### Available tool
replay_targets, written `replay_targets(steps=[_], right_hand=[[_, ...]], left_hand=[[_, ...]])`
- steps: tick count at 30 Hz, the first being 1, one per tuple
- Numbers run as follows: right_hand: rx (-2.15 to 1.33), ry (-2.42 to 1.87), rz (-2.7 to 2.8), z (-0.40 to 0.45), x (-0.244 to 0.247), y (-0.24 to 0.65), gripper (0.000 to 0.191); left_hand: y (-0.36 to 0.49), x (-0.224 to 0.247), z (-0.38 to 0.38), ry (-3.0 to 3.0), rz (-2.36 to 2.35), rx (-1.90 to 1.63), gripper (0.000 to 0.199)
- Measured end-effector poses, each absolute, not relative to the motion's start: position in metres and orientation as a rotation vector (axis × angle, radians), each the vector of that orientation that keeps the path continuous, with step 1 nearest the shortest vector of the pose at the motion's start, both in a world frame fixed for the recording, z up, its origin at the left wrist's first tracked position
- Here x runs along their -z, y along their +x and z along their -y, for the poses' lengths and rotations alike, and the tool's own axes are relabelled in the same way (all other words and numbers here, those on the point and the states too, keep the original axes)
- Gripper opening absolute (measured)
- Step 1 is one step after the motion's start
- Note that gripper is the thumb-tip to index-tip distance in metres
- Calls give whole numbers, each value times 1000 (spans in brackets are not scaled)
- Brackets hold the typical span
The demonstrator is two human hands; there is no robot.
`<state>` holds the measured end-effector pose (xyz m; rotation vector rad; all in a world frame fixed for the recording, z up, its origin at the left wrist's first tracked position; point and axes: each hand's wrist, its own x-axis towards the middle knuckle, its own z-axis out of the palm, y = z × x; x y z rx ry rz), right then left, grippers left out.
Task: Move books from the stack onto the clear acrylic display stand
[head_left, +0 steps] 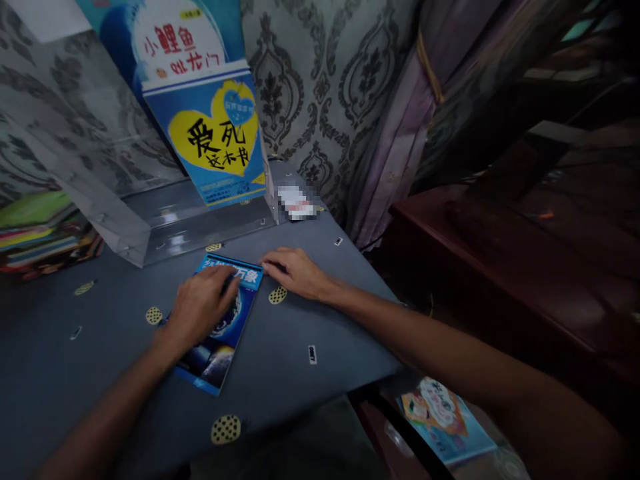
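A thin blue magazine (215, 377) with a picture of a planet on its cover lies on the grey-blue tablecloth (280, 387). My left hand (197, 303) lies on the cover, fingers stretched over its upper part and thumb apart, hiding some of the title. At the magazine's upper right corner is my right hand (295, 273). Its fingers are bent and its thumb and forefinger are together at the corner edge. Behind both hands stands a clear plastic rack (135, 233) holding a blue book with a yellow heart (215, 147) and a taller blue book (175, 40).
A stack of books (45, 230) sits at the left. A small blurred-out item (299, 202) lies right of the rack. Beyond the table's right edge stands a dark red wooden cabinet (475, 267). Another book (450, 423) lies lower down, under my right forearm. A purple curtain (395, 133) hangs behind.
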<state>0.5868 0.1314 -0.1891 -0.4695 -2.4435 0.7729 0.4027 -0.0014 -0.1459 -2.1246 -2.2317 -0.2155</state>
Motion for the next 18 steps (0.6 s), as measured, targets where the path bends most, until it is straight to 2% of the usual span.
replay_targets(steps=[5, 11, 14, 18], right_hand=[[-695, -477, 2378, -128, 195, 587, 21], [-675, -555, 2444, -126, 197, 586, 20], [-659, -555, 2464, -124, 196, 587, 22], [-610, -501, 2466, -119, 195, 588, 24]], left_hand=[[349, 145, 5, -1899, 2429, 355, 47], [327, 162, 6, -1887, 2604, 614, 50], [325, 164, 3, -1855, 2638, 924, 44], [321, 159, 1, -1773, 2856, 1535, 36]])
